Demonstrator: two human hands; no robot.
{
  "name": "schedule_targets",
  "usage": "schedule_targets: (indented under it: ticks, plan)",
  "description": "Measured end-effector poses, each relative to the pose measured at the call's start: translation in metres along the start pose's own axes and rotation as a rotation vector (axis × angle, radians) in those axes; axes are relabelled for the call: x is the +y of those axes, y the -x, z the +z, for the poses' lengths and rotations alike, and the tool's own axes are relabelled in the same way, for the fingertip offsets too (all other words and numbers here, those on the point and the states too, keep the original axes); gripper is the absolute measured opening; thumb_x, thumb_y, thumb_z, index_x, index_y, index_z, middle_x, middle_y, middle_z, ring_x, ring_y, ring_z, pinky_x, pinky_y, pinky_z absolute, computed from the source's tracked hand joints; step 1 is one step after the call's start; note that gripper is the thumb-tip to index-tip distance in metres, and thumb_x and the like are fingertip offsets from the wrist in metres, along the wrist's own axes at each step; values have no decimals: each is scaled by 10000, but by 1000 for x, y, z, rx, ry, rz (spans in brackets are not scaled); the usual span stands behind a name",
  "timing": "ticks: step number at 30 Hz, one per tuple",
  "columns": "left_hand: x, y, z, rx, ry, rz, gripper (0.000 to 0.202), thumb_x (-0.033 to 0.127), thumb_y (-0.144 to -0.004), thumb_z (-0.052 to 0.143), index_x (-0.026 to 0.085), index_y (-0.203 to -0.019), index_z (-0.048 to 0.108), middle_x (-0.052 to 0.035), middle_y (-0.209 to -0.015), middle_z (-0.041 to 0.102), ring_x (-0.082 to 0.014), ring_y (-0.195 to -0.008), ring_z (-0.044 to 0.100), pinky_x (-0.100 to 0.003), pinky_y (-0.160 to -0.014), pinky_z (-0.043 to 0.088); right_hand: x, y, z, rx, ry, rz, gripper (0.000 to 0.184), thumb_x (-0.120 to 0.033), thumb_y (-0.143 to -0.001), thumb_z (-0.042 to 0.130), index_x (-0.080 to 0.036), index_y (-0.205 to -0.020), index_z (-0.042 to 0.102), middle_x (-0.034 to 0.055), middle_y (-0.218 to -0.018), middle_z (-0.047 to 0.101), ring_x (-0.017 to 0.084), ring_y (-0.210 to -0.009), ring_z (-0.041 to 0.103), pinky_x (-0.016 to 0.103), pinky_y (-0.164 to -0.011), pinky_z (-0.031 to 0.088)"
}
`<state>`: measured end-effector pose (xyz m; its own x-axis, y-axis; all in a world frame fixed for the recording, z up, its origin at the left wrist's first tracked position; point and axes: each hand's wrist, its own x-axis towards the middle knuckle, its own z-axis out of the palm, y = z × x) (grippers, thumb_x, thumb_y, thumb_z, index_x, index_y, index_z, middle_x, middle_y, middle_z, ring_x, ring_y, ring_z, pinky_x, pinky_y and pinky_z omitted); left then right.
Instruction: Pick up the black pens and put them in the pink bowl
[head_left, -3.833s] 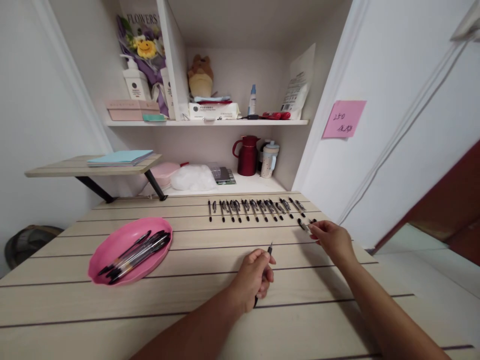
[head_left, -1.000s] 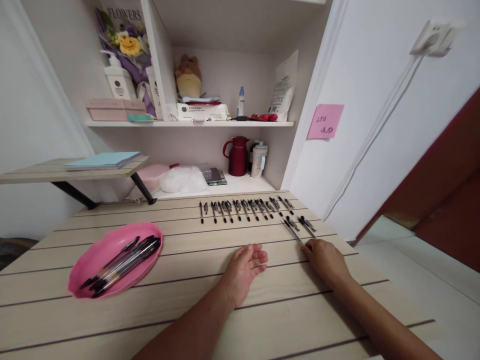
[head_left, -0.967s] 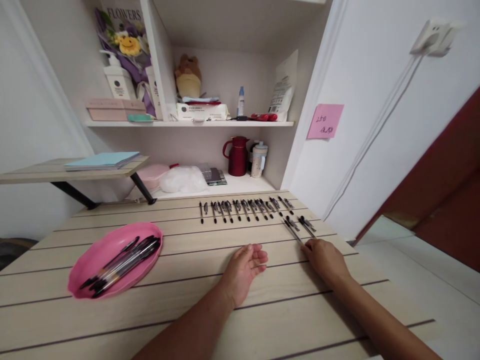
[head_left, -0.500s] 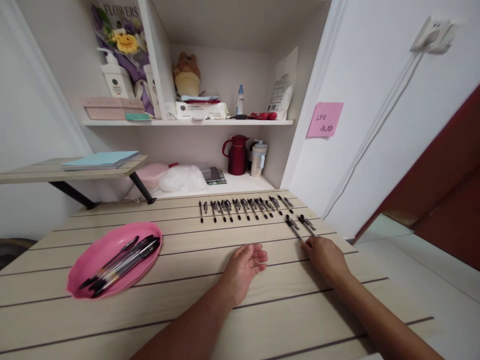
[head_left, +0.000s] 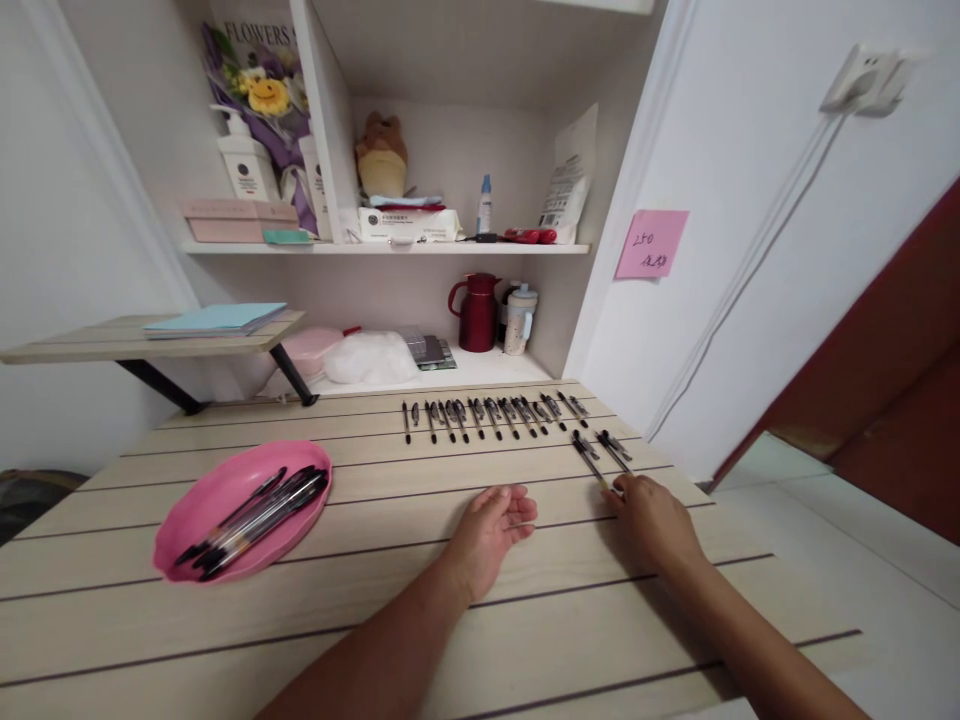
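Note:
My right hand [head_left: 654, 520] is at the right of the table, fingers closed on the near end of a black pen [head_left: 594, 468]. That pen lies slanted, a dark clipped cap beside its far end. Just to its right is a second slanted pen [head_left: 619, 458], its near end partly behind my hand. My left hand [head_left: 491, 530] lies on its side at mid-table, palm turned right, fingers loosely curled and apart, holding nothing. Behind both hands runs a row of several black pens [head_left: 496, 420] with small dark caps between them.
On the left, a pink bowl [head_left: 176, 515] holds several clear-barrelled pens [head_left: 259, 525]. A raised wooden stand [head_left: 75, 340] carries blue paper [head_left: 225, 318]. Shelves at the back hold a red jug [head_left: 478, 315] and a pale cup [head_left: 519, 322]. The wall borders the right.
The view has shifted slightly, so the bowl and shelves appear a little further right. Both hands and the pens stay almost as they were.

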<state>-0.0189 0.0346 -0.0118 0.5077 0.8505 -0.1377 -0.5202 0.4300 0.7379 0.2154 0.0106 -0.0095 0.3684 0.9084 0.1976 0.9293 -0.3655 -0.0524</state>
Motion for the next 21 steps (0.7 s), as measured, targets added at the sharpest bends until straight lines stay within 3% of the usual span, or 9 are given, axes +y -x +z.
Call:
schedule_targets:
  ticks: [5, 11, 14, 16, 21]
  plan:
    - [1, 4, 3, -12, -101, 30, 365, 410, -696, 641, 124, -919, 602, -108, -826, 634, -178, -788, 575, -336, -781, 398, -20, 17, -10, -6, -66, -38, 206, -295, -832, 432, -172, -787, 591, 93, -841, 633, 190, -742, 599, 260, -571, 333]
    - [22, 11, 18, 45, -355, 111, 313, 378, -693, 625, 133, -886, 607, -66, -720, 628, -157, -699, 578, -316, -747, 401, -80, 64, -25, -126, -249, -235, 252, -237, -847, 372, -171, -731, 586, 77, -775, 651, 174, -723, 587, 254, -568, 294]
    - [57, 15, 17, 84, -534, 169, 238, 302, -702, 596, 134, -869, 612, -47, -671, 621, -134, -656, 563, -287, -721, 399, -101, 81, -26, -165, -322, -291, 224, -236, -844, 385, -170, -759, 581, 70, -766, 654, 173, -724, 581, 251, -578, 288]
    - [89, 19, 7, 124, -678, 212, 221, 252, -692, 586, 142, -880, 617, -40, -686, 628, -129, -666, 559, -270, -705, 398, -106, 86, -24, -171, -354, -306, 197, -233, -839, 398, -172, -779, 575, 65, -766, 654, 170, -723, 578, 249, -584, 286]
    - [176, 36, -45, 341, -924, 314, 219, 237, -638, 611, 128, -828, 614, -19, -634, 604, -117, -618, 531, -244, -644, 398, -100, 84, -14, -165, -434, -308, 169, -241, -823, 407, -194, -770, 559, 32, -724, 651, 166, -691, 572, 249, -572, 281]
